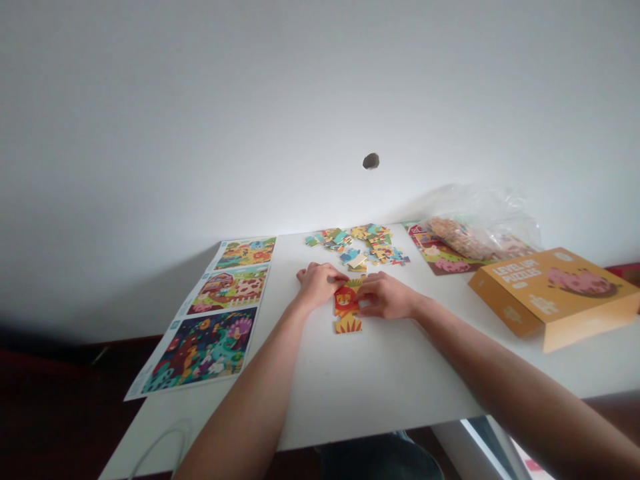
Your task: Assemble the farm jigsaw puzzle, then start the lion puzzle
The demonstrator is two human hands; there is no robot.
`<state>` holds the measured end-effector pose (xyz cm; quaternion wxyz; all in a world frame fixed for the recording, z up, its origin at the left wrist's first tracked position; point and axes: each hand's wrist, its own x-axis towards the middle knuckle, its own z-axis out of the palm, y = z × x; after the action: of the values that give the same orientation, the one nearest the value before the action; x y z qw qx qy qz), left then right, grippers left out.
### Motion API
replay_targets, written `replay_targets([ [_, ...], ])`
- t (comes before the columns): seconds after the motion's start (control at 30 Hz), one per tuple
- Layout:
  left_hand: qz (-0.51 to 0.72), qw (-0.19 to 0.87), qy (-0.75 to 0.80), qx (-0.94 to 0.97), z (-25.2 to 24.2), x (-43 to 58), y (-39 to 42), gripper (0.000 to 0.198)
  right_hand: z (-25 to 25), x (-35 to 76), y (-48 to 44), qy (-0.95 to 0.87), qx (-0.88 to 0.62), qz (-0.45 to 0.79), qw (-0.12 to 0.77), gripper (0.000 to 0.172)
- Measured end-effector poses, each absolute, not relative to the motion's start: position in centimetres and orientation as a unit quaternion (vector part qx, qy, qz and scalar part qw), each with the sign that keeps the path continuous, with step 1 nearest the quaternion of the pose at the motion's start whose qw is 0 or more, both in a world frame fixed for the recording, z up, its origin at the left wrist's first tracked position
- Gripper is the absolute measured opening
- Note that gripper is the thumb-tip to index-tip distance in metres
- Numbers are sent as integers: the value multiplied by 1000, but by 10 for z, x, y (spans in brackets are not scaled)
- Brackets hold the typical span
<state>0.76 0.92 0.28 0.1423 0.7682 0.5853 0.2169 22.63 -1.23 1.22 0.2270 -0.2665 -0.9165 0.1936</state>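
Note:
A small joined strip of jigsaw puzzle pieces (346,300) with a red lion's face lies on the white table, between my two hands. My left hand (320,285) has its fingertips closed on the strip's upper left edge. From the right, my right hand (384,297) presses its bent fingers on the strip's right edge. Just beyond my hands, several loose puzzle pieces (383,253) are heaped, and one piece (357,261) lies with its plain back up. My fingers cover parts of the strip, so the exact joins are hidden.
A picture sheet (265,303) with three printed scenes lies on the left. To the right stands a yellow puzzle box (520,283). Behind it, a clear plastic bag of pieces (463,238) rests on a farm picture (440,262). The wall (300,133) borders the table's far edge.

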Motion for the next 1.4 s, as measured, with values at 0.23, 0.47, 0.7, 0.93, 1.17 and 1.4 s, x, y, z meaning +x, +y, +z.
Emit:
replay_targets([
  [0.23, 201, 146, 590, 768, 8, 8, 7, 16, 15, 226, -15, -919, -267, 186, 224, 26],
  [0.47, 170, 156, 578, 783, 10, 3, 8, 21, 8, 224, -12, -917, -259, 204, 226, 25],
  [0.7, 145, 193, 549, 800, 15, -3, 5, 33, 9, 224, -12, -919, -261, 190, 226, 21],
  [0.93, 134, 202, 542, 805, 15, -5, 4, 41, 10, 225, -13, -923, -258, 172, 227, 18],
  [1.17, 137, 201, 540, 806, 16, -5, 3, 39, 11, 224, -14, -922, -266, 165, 227, 14],
  [1.4, 129, 199, 544, 805, 19, -3, 2, 39, 12, 223, -14, -925, -265, 160, 219, 12],
])
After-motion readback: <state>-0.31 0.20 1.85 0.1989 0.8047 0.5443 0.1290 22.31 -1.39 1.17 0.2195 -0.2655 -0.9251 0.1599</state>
